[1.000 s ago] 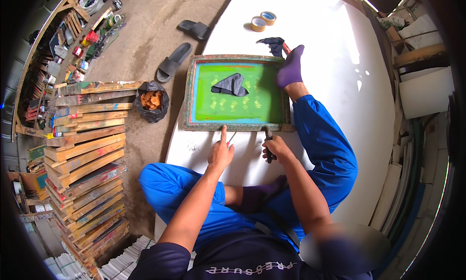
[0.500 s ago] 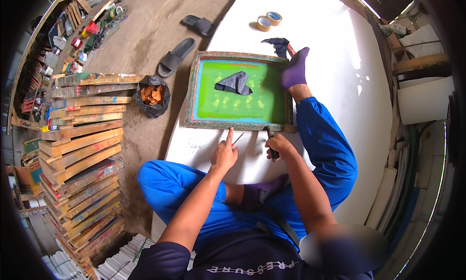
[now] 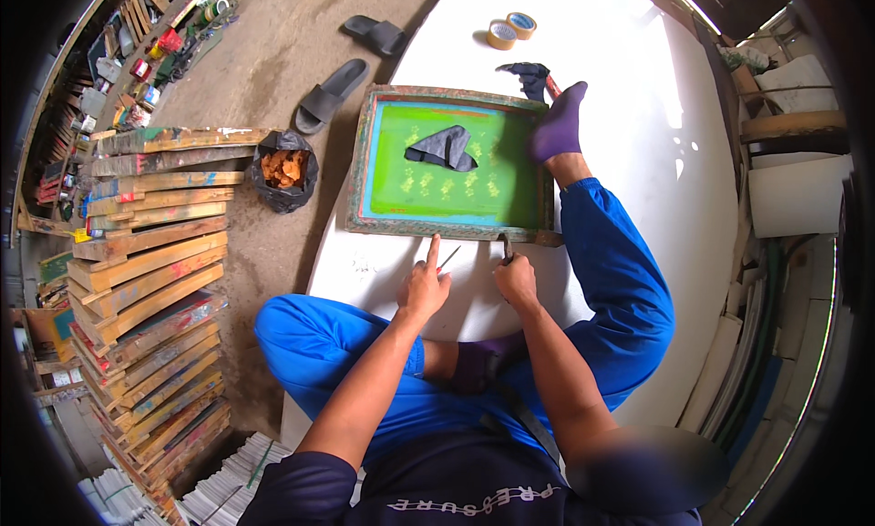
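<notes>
A screen-printing frame point(image 3: 447, 229) with a worn, paint-stained rim and green mesh lies in front of me. On the mesh rests a folded dark grey cloth point(image 3: 444, 149). My left hand point(image 3: 423, 289) is curled below its near rim, with the index finger stretched out to that rim. From this hand sticks a thin pointed metal tool point(image 3: 451, 257), its handle mostly hidden. My right hand point(image 3: 517, 282) is closed around a dark hand tool point(image 3: 506, 243) whose head meets the near rim. My purple-socked foot point(image 3: 558, 129) presses at the frame's right side.
Two tape rolls point(image 3: 501, 36) and a black glove point(image 3: 529, 79) by a red-handled item lie beyond the frame on the white board point(image 3: 629, 88). To the left are sandals point(image 3: 330, 96), a black bag point(image 3: 305, 184) of orange-brown scraps and a tall stack of wooden frames point(image 3: 155, 252).
My right hand has turned upright around the dark tool, and the tool's lower end no longer shows. My left hand stays nearly in place. The view has shifted slightly.
</notes>
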`<action>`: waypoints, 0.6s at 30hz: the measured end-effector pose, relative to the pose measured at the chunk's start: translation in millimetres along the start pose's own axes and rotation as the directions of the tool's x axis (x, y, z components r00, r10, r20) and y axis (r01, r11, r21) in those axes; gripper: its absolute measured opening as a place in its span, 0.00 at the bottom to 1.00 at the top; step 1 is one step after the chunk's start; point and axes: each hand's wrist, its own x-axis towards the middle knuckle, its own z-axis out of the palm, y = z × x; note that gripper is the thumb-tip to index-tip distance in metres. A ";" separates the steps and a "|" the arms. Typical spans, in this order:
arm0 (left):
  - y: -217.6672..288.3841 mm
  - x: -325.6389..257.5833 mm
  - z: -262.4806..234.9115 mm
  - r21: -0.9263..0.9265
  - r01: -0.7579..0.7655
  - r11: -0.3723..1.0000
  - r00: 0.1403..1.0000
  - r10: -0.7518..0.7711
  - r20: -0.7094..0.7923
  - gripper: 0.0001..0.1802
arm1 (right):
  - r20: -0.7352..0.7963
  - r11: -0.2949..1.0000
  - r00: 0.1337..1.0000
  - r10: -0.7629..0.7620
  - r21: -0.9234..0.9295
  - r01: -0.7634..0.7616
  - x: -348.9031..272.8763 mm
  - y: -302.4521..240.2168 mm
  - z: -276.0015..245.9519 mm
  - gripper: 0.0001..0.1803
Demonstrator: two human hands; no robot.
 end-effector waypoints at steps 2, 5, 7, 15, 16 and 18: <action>0.4 0.4 0.2 0.010 0.010 1.000 1.000 -0.010 0.029 0.55 | -0.026 0.996 0.999 -0.024 0.086 0.026 6.3 11.9 8.7 0.18; -4.5 0.0 -0.2 -0.060 0.003 0.998 1.000 -0.003 0.009 0.51 | 0.169 0.932 0.985 -0.046 0.362 -0.019 6.3 17.1 3.6 0.15; -2.2 -0.5 -5.4 -0.140 -0.008 0.990 1.000 0.006 -0.019 0.43 | 0.175 0.873 0.979 -0.101 0.487 0.003 7.5 24.7 4.4 0.11; -4.6 -5.0 -20.2 -0.749 0.162 0.642 0.985 -0.147 0.087 0.18 | 0.442 0.848 0.831 -0.338 0.526 0.066 -39.3 -13.2 19.9 0.16; -3.7 -6.4 -24.1 -0.784 0.169 0.598 0.983 -0.157 0.092 0.18 | 0.476 0.840 0.801 -0.363 0.540 0.060 -44.8 -16.8 23.7 0.17; 3.1 -14.2 -41.3 -0.819 0.224 0.529 0.969 -0.208 0.131 0.17 | 0.528 0.825 0.753 -0.392 0.565 0.034 -57.5 -25.6 29.7 0.15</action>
